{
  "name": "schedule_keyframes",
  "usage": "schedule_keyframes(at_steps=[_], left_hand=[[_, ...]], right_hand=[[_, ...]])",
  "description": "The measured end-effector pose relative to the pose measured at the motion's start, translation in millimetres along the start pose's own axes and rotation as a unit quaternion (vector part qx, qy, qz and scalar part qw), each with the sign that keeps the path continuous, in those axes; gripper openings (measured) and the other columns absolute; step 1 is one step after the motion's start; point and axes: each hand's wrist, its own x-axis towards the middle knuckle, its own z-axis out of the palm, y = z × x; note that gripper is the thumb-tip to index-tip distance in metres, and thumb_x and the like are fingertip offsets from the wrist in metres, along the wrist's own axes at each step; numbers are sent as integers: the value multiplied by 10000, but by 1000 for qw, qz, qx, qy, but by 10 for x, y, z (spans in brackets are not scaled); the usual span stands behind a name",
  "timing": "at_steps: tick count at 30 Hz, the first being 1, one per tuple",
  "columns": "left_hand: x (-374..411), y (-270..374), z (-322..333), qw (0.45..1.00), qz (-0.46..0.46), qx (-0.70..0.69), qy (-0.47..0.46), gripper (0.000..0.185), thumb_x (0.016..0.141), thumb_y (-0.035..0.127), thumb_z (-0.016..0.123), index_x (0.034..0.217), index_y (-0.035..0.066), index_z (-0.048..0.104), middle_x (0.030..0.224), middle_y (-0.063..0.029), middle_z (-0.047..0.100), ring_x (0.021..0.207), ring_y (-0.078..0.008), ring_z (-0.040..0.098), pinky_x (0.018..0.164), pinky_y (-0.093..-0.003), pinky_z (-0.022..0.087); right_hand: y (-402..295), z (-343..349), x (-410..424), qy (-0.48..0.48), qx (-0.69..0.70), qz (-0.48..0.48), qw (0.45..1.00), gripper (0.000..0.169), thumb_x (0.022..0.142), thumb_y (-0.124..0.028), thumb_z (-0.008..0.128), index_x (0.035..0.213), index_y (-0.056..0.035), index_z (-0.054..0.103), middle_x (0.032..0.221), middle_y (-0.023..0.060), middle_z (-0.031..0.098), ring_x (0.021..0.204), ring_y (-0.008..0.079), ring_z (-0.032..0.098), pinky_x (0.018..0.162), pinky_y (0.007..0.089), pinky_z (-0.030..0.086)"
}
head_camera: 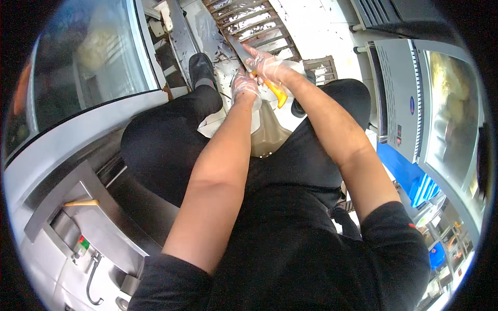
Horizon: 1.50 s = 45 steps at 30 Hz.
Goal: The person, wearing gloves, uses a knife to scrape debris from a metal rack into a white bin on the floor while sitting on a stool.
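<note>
Both hands wear clear plastic gloves and meet low between my knees, at the top centre of the head view. My right hand point(268, 67) is around a knife with a yellow handle point(277, 92). Its grey blade point(238, 49) points up and to the left, past my fingers. Close beside the knife is my left hand point(245, 86), with its fingers near the handle end of the blade. Whether it grips anything is hidden. Under and between my legs lies the top of a beige plastic stool point(268, 132). A clear plastic sheet point(206, 29) lies on the floor ahead.
A slatted metal floor grate point(258, 25) runs through white tiles with dark scraps. Glass-fronted appliances stand left point(93, 46) and right point(451, 112). A steel counter point(105, 233) with a wooden-coloured handle point(81, 203) is at lower left. My black shoe point(201, 70) rests by a metal rail.
</note>
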Motion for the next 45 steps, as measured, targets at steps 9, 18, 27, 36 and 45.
schedule_keyframes(at_steps=[9,18,27,36,45], left_hand=[[-79,177,15,986,70,154,-4,391,999,292,438,1298,62,540,1276,-217,583,1170,-349,571,967,-429,454],[-122,169,150,936,-190,-290,-55,429,1012,377,442,1386,169,411,1252,-90,556,842,-246,651,533,-399,502],[517,-640,146,950,-113,-290,34,346,1026,277,368,1334,144,453,1219,-74,561,969,-263,625,678,-496,508],[377,-475,254,968,-140,-195,-72,300,1000,236,404,1266,141,506,1216,-64,564,967,-245,642,697,-432,519],[1015,-1099,585,974,-102,-204,-9,279,1030,271,359,1241,147,492,1147,-61,552,917,-220,624,632,-450,493]], right_hand=[[58,-491,-61,4,219,-3,976,568,1020,-248,482,1528,-316,236,763,60,599,453,102,456,387,277,419],[741,-723,-386,273,-205,-56,938,539,997,-217,486,1512,-277,337,849,118,645,647,176,601,569,352,485],[219,-495,-631,227,-328,86,913,486,984,-211,485,1464,-168,422,1347,173,561,1277,308,495,1084,396,333],[472,-15,-417,123,-396,-16,910,535,972,-170,447,1496,-199,347,1281,212,583,1155,350,588,1006,441,428],[762,-649,-561,93,-852,-14,515,521,975,-94,419,1488,-169,362,1141,142,673,1109,242,624,1002,384,451]])
